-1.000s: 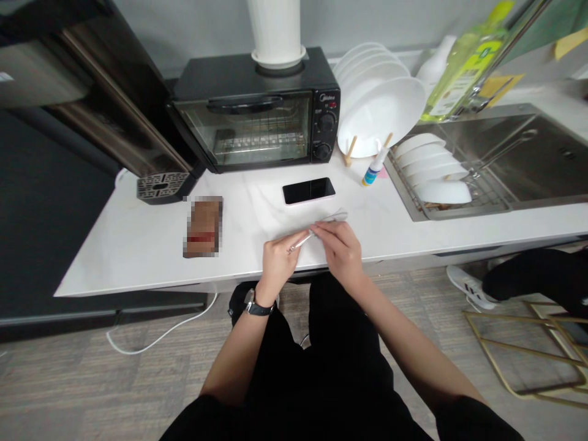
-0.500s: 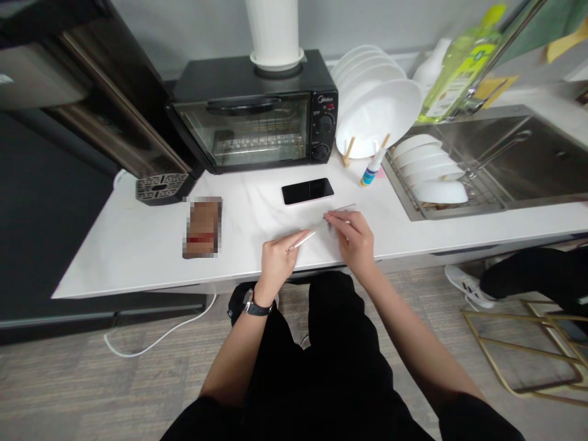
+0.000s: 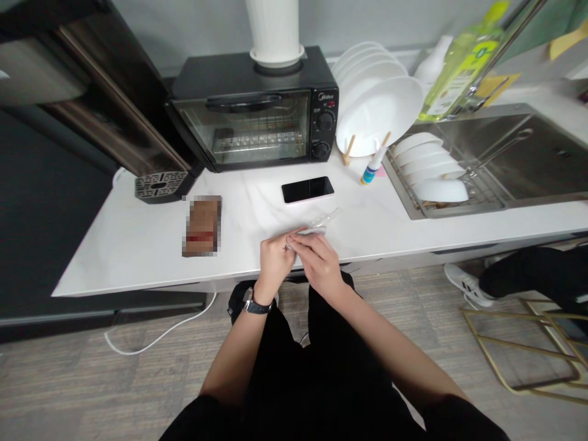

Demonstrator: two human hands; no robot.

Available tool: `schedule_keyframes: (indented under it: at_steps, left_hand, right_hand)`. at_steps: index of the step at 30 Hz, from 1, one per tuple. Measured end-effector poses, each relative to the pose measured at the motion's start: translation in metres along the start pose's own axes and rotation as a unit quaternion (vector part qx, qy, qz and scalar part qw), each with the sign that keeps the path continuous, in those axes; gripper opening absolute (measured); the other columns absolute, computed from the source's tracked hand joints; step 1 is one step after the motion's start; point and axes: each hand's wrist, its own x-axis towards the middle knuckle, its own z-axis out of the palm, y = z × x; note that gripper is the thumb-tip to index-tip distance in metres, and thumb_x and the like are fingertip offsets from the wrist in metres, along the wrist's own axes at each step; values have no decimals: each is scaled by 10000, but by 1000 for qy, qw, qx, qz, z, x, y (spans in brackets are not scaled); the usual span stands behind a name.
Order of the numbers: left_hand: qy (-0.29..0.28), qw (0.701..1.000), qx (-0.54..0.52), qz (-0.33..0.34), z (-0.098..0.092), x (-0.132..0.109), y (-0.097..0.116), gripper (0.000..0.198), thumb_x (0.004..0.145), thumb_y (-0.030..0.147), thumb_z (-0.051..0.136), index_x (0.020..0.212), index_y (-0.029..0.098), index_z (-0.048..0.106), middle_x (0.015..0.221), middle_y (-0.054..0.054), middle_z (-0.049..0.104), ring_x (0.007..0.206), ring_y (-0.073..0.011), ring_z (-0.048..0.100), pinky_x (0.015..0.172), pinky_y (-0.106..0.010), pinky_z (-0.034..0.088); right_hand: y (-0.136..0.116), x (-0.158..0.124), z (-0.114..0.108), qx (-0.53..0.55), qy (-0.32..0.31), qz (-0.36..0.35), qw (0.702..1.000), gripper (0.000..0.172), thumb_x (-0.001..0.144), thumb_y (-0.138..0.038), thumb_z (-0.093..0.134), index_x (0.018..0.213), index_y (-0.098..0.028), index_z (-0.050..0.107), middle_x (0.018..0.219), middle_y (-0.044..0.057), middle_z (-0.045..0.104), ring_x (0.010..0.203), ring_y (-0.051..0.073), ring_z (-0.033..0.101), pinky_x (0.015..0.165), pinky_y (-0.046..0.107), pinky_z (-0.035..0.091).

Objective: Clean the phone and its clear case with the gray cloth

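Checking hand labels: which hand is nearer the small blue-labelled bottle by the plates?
Right. The right hand sits below-left of the bottle; the left hand is farther left. Both pinch the clear wrapper.

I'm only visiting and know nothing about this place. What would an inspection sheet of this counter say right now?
Surface: white counter with a steel sink set in at the right.
Job's things: thin clear strip, low over the counter's front edge.
Clutter: phone screen up; small bottle; blurred brown item; toaster oven; plates standing in a rack; bowls in the sink rack.
Grip: left hand and right hand both pinch the strip's near end, fingertips meeting.
Cables: white cable on the floor below the counter.
Surroundings: another person's shoe and dark trouser leg at the right; gold wire frame on the floor.
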Motion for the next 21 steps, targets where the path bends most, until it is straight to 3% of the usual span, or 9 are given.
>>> schedule_keyframes:
  at_steps: [3,7,11,13,16,18,21]
  left_hand:
    - [-3,1000,-16,12,-1,1,-1,428,915,-7,511,1099,222,822,1074,-24,848,1021,-217,813,942,-320,651]
    - [-13,1000,-8,3,-2,0,-1,309,955,67,590,1053,228,834,1001,-17,854,902,-212,824,872,-311,666]
    - [-14,1000,-25,-8,0,-1,1,242,1012,199,643,1168,265,816,1123,-14,845,982,-220,828,870,-310,668]
    - [5,999,-24,-23,2,-1,3,207,1013,248,671,1177,261,796,1126,-22,844,985,-216,828,867,-305,664]
    - [56,994,-43,-82,2,3,6,226,958,276,761,1176,228,722,1002,-23,850,958,-197,830,853,-278,647]
    - [89,988,-69,-110,-3,10,8,201,919,270,801,1081,210,700,920,-8,831,923,-178,823,831,-252,630]
    - [130,984,-78,-94,-17,28,14,106,901,267,802,929,194,731,906,-12,792,870,-153,776,816,-251,607]
  right_hand:
    - [-2,-4,3,-5,-9,-9,1000,662,1022,-72,568,1610,-365,479,1305,81,753,1159,257,700,949,455,652]
    - [27,9,-27,-4,-75,-21,997,543,1049,-105,538,1518,-372,596,1330,52,754,1167,225,708,979,429,648]
    - [74,29,-69,-77,18,64,995,344,1069,-190,529,1288,-285,776,1205,91,792,1126,246,724,972,476,632]
    - [91,34,-82,-75,36,121,989,277,1055,-253,575,1196,-247,813,1135,104,802,1051,242,742,882,435,648]
    - [102,33,-90,-23,82,215,973,255,1022,-380,646,1131,-224,817,1122,103,802,1005,223,745,721,331,637]
    - [105,29,-91,17,120,265,957,302,987,-458,693,1139,-218,796,1137,96,798,1014,210,734,716,301,630]
    - [110,26,-91,77,156,297,939,363,905,-511,783,1115,-216,762,1079,68,789,967,186,726,761,300,626]
